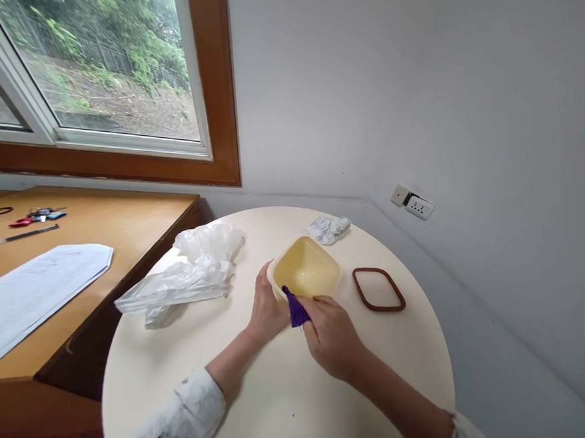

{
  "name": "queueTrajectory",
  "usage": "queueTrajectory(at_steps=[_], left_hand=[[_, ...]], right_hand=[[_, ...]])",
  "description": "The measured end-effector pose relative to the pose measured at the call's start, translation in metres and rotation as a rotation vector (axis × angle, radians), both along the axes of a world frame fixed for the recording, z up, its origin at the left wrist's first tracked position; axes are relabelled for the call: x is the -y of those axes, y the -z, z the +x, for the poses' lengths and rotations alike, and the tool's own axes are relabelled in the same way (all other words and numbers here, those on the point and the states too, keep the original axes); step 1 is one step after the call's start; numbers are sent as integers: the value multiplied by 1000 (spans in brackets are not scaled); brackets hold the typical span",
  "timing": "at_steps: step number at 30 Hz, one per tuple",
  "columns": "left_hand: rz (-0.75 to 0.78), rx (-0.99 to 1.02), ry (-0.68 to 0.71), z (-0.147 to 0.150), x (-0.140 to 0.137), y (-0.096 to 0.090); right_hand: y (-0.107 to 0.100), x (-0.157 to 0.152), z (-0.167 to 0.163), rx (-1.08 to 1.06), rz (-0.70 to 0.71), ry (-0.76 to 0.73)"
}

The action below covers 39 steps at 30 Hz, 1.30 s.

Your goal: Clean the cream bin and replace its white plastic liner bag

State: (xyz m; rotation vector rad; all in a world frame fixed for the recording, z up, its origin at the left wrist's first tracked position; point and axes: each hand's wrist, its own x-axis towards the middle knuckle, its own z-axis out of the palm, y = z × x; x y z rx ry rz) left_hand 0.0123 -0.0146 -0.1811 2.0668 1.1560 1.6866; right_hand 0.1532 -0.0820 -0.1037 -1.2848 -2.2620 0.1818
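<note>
Over the smooth round table (285,385), towards twelve o'clock, I see the left hand (268,311) clasping a glossy square bowl (305,266), the right hand (333,335) pinching purple cloth (297,311) at its rim, crinkly plastic (206,263) lying at ten.

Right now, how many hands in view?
2. The left hand holds the pale yellow container at its near-left side; the right hand pinches the purple cloth at the near rim. Some fingers are hidden.
</note>
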Motion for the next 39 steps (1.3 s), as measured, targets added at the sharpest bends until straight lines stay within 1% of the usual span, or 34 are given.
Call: queueTrajectory(at_steps=[2,5,8,10,13,16,19,22,24,26,28,30,33,35,37,39], left_hand=[[89,-111,-12,-2,-2,-2],[194,-233,38,-3,-4,-3],[242,-295,63,-2,-3,-3],[267,-328,81,-1,-2,-4],[305,-357,89,-1,-2,-5],[298,-345,79,-3,-3,-5],[295,-330,111,-5,-5,-5],[282,-329,141,-7,-8,-7],[256,-346,170,-9,-10,-10],[207,-376,214,-10,-11,-16],[143,-406,266,-11,-11,-24],[78,-424,319,-13,-11,-32],[-10,-438,381,-17,-11,-45],[-62,-447,399,-21,-10,-53],[-110,-449,397,-27,-10,-58],[-145,-443,369,-33,-10,-59]], right_hand=[[-10,-4,12,183,-127,-33],[-21,-22,22,421,-345,-80],[-22,-47,20,575,-548,-161],[-17,-63,13,626,-595,-195],[-7,-79,-1,677,-520,-183],[-2,-82,-9,751,-444,-113],[-6,-75,-5,818,-436,-45],[-18,-57,10,839,-423,-26],[-26,-41,24,809,-382,-31],[-29,-26,38,750,-301,-45],[-26,-13,52,662,-187,-77],[-19,-5,62,562,-81,-131],[-3,-2,70,436,17,-204],[8,-6,69,382,82,-234],[15,-11,63,337,145,-235],[19,-16,54,319,164,-214]])
